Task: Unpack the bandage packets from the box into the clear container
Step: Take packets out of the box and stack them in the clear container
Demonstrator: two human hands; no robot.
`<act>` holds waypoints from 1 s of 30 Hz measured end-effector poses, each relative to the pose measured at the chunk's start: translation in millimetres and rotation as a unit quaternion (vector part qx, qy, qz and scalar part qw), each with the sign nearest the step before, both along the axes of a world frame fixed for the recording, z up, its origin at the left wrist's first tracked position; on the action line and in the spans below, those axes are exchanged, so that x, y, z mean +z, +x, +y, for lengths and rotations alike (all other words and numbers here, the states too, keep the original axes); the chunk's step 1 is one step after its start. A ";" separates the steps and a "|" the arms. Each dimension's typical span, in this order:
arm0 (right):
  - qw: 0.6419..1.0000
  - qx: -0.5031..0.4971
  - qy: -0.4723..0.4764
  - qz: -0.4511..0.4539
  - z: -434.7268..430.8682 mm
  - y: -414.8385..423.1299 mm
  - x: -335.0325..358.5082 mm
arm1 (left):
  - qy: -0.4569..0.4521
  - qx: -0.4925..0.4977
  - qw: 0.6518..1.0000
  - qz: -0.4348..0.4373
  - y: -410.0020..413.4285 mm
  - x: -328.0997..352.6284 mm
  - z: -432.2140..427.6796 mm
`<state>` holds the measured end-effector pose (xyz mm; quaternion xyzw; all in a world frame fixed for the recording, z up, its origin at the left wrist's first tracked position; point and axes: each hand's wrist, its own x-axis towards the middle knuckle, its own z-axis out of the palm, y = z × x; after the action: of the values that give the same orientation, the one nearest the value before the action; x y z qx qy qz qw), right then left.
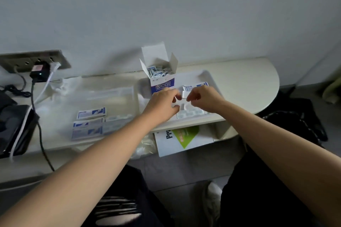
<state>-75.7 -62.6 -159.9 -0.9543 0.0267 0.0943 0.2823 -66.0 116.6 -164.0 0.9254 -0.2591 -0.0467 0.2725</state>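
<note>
Packet (184, 95): small, white, held above the container, just near of the box. Left hand (164, 103) and right hand (204, 97) meet on it. Each pinches an end between thumb and curled fingers. The view is blurred, so I cannot tell whether it is one packet or two joined.

Step in hand, as judged: freeing this packet before it goes into the container. To do it well:
- Pinch lightly, at the edges only.
- Lower it flat beside those already there, not dropped.
- Keep the left wrist off the box, which stands close behind it and looks easy to tip.

Box (162, 83): blue and white, upright, flaps open, at the container's far-left corner. Whether it stands inside or just beside the container I cannot tell. It is crammed with upright stock (158, 71), so most of the job looks to be left.

Container (208, 77): clear, shallow, rounded corners, right of centre on the desk (249, 79). It holds a blue-printed sachet (196, 85) at the far side and a pale row (190, 113) along the near edge, too blurred to count.

Left of the box lies a second clear piece (114, 92), lid or tray unclear. Three blue-and-white strips (91, 113) lie at its near-left end.

Far left: wall socket (33, 61) with a charger (39, 72) plugged in. A printed sheet (182, 138) lies on the shelf under the desk.
</note>
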 end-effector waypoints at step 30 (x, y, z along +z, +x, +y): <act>0.976 -0.066 0.207 -0.009 -74.8 30.9 -23.2 | 0.077 0.001 0.993 0.091 24.6 -35.2 -41.5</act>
<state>-44.8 -137.4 -183.1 -0.8719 0.0673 0.0702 0.4799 -41.4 75.1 -199.1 0.9357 -0.2284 -0.1500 0.2233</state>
